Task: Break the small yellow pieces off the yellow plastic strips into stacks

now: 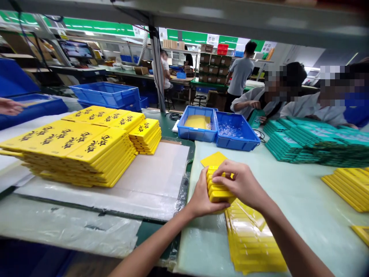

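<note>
My left hand (pixel 201 198) is wrapped round a small stack of flat yellow boxes (pixel 221 195), thumb along one side and fingers beneath. Over the stack's ends, my right hand (pixel 238 179) has its thumb and forefinger pinched together; whatever is between them is too small to make out. Below the hands lies a spread pile of glossy yellow sleeves (pixel 253 242), overlapping one another. Just behind the held stack, a flat yellow piece (pixel 213 159) rests on the pale table covering (pixel 305 223).
Stacked yellow boxes with black lettering (pixel 86 144) stand at left on a white-covered board (pixel 161 177). Two blue bins (pixel 238 144) are ahead. Teal boxes (pixel 305 142) and more yellow boxes (pixel 348 188) stand at right. Co-workers sit behind the teal boxes; another person's hand (pixel 10 106) shows far left.
</note>
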The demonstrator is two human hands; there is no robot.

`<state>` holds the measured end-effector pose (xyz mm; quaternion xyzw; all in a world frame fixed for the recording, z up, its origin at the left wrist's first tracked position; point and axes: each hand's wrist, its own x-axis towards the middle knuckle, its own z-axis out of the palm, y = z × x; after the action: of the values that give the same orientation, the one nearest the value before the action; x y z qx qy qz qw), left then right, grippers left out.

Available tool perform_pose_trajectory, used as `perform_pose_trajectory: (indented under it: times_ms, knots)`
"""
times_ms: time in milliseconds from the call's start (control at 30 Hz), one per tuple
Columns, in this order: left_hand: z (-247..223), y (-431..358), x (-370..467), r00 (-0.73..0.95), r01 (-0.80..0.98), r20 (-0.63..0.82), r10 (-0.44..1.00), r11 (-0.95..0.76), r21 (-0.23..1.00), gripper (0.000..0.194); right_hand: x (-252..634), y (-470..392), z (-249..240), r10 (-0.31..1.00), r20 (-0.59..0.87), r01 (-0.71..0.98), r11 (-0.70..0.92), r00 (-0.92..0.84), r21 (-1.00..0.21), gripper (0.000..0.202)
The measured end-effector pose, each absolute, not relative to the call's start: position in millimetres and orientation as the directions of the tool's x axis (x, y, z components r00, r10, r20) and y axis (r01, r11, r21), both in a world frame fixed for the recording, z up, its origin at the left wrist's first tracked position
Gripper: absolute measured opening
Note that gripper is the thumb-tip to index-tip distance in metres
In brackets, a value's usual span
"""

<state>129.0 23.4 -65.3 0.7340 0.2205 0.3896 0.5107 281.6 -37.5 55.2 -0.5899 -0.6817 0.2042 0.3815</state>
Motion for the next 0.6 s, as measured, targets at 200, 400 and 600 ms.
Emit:
perform_pose_trajectory:
  times_ms: [200,400,600]
  knots:
    - [-67.3,22.6,128.2,0.605,-0.073,0.319,0.73,-0.348,0.935,0.113,294.7,-37.7,44.5,0.969,0.221,0.812,0.216,-0.11,-0.542,0.018]
    - [-68.8,21.8,127.9,0.593,-0.136,0.354,0.723,-0.343,0.929,0.124,332.3,-39.7,61.3,0.879,0.461,0.845,0.152,0.122,-0.513,0.014]
    - [-65.9,23.9,127.7,0.627,-0.001,0.292,0.722,-0.375,0.927,0.101,274.0,-34.9,46.6,0.966,0.225,0.657,0.251,-0.126,-0.711,0.012]
